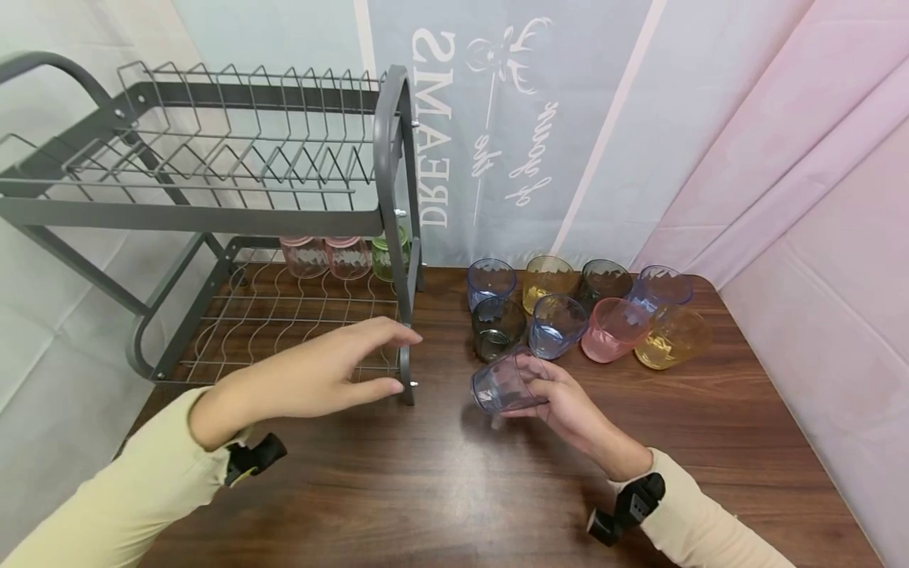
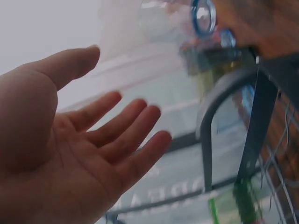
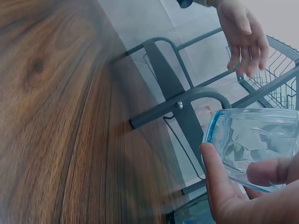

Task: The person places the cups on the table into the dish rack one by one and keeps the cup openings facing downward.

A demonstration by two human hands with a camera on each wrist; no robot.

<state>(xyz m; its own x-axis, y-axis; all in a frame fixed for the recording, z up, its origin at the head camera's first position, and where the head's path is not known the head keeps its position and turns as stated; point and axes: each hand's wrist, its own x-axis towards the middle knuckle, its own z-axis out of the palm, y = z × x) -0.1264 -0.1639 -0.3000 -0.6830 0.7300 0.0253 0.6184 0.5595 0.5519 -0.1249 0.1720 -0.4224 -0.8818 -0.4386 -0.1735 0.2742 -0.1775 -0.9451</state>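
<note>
My right hand (image 1: 561, 398) grips a clear bluish tumbler (image 1: 500, 384), tilted on its side with its base to the left, above the table in front of the other cups. In the right wrist view the thumb and fingers wrap round the tumbler (image 3: 252, 140). My left hand (image 1: 319, 367) hovers beside the rack's front right post, thumb and fingers spread apart, holding nothing. The left wrist view shows its palm (image 2: 70, 154) bare with fingers loosely bent. Nearest the held tumbler stand a dark grey cup (image 1: 497, 335) and a blue cup (image 1: 557, 331).
A two-tier grey dish rack (image 1: 192, 217) stands on the left of the wooden table (image 1: 440, 489). Pink cups (image 1: 348, 256) and a green cup (image 1: 387, 256) sit on its lower shelf. Several blue, yellow, grey and pink cups (image 1: 611, 331) stand in two rows at the back right.
</note>
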